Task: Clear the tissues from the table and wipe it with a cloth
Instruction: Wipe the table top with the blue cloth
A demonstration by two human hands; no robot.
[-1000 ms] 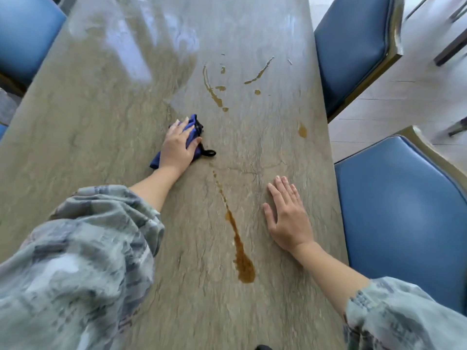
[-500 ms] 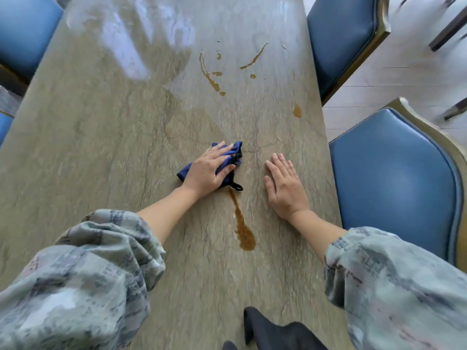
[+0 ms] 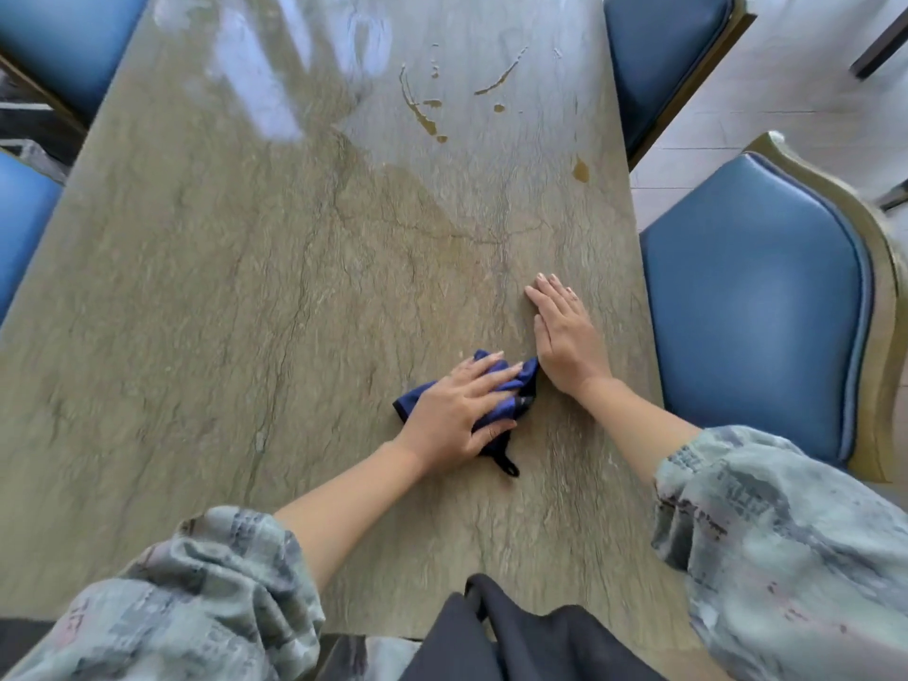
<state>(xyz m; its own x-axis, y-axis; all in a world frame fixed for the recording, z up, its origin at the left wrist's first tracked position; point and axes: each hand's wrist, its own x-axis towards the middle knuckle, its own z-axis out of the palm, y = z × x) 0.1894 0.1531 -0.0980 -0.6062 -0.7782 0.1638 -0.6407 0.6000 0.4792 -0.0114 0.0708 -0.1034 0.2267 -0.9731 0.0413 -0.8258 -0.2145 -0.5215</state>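
A crumpled blue cloth [image 3: 522, 383] with a black loop lies on the stone table [image 3: 236, 297], near its front edge. My left hand [image 3: 454, 417] presses flat on the cloth, fingers stretched over it. My right hand [image 3: 565, 336] rests flat on the bare table just right of the cloth, its heel touching the cloth's edge. Brown spill streaks [image 3: 422, 113] and drops [image 3: 581, 169] mark the far half of the table. No tissues are in view.
Blue padded chairs stand at the right side [image 3: 751, 317], the far right [image 3: 663, 56] and along the left [image 3: 64, 41]. A wet sheen covers the far left of the table. Dark clothing [image 3: 496, 636] hangs at the table's front edge.
My left hand dragged the cloth toward me along the long brown streak, which no longer shows. My right hand stayed flat on the table.
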